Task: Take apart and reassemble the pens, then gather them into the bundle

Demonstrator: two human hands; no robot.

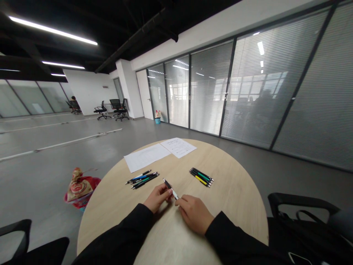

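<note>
Between my two hands is a pen (174, 194) with a white barrel and a dark grip, its tip pointing away to the upper left. My left hand (157, 198) pinches it near the grip. At the near end, the fingers of my right hand (195, 212) close round the barrel. Beyond my left hand lies a loose pile of pens (143, 178) in black, blue, green and white. Over to the right, several pens (201, 177) with black, green and yellow barrels lie side by side in a neat row.
Two printed paper sheets (147, 156) lie at the far side of the round wooden table (231, 206). A bin with a paper bag (81, 187) stands on the floor at left. Black chairs flank the table, one armrest (303, 202) at right. Glass partitions stand beyond.
</note>
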